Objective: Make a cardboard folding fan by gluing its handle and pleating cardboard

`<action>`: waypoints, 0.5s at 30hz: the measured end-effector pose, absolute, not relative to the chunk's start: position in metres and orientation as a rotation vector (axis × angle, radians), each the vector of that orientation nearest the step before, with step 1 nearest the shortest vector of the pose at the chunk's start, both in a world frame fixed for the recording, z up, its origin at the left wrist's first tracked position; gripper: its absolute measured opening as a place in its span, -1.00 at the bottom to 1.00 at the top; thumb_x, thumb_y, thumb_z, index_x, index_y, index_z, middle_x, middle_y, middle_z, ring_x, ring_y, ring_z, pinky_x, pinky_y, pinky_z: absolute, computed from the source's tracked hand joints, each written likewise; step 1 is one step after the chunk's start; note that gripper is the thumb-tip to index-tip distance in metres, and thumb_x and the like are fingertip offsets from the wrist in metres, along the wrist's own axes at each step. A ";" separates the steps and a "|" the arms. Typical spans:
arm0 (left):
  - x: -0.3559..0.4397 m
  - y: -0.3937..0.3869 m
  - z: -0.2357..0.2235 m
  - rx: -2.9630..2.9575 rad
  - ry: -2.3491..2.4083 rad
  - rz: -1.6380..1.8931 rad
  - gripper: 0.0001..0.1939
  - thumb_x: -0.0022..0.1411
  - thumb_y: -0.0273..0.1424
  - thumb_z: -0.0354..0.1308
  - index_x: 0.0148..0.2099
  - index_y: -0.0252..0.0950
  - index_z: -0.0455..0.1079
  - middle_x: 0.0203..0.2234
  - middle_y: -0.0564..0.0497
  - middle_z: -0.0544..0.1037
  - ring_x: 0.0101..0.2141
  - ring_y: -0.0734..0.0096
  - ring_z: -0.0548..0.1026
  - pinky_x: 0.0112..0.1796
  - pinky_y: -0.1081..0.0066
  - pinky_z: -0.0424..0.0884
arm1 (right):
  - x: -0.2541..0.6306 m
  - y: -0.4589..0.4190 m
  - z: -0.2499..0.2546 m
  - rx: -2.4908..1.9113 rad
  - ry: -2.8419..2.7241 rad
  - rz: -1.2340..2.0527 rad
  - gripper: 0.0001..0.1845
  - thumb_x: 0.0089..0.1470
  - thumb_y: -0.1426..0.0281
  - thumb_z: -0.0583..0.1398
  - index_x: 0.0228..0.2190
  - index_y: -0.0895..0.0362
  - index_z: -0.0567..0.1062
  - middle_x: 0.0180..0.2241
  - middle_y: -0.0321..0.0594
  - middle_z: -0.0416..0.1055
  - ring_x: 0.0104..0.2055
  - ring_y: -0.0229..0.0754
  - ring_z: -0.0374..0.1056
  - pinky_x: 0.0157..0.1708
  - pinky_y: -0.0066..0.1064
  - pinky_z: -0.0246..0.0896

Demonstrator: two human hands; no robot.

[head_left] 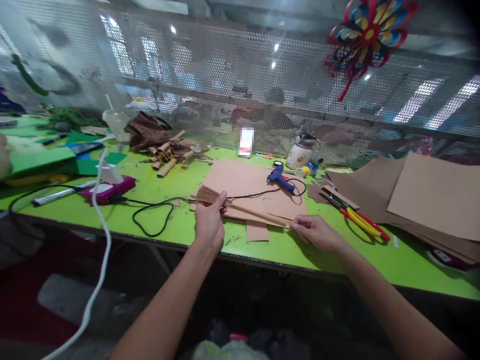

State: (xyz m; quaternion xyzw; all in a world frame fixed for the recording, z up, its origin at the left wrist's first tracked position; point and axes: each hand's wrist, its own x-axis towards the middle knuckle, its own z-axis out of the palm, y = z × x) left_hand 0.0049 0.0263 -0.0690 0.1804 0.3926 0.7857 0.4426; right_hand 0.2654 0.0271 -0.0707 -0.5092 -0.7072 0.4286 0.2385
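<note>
My left hand [210, 220] is closed, thumb on top, around a bundle of pleated brown paper [208, 196]. From that bundle a long, narrow brown paper strip [258, 214] runs to the right. The strip's far end is pinched between the thumb and fingers of my right hand [313, 230]. Beneath lie flat sheets of brown paper [232, 175], with a small paper piece [257, 231] near the table's front edge. A blue glue gun [279, 179] rests on the sheets behind my hands.
Scissors with red and yellow handles [362, 222] lie at right, beside large brown sheets [435, 195]. A purple power strip [108, 190] and black cable [140, 227] are at left. Rolled paper tubes [167, 160], a cup [117, 125] and a white jug [299, 152] stand behind.
</note>
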 end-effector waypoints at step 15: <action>-0.052 0.002 -0.069 0.869 1.604 1.694 -0.72 -0.24 -0.35 0.41 -0.45 -0.32 0.41 -0.64 0.05 0.46 -0.64 0.43 0.36 -0.65 0.50 0.20 | 0.262 0.031 -0.062 -1.472 -2.053 1.217 -0.69 -0.04 0.15 0.15 -0.56 0.15 0.36 -0.79 -0.43 0.11 -0.72 -0.36 -0.02 -0.67 -0.50 -0.19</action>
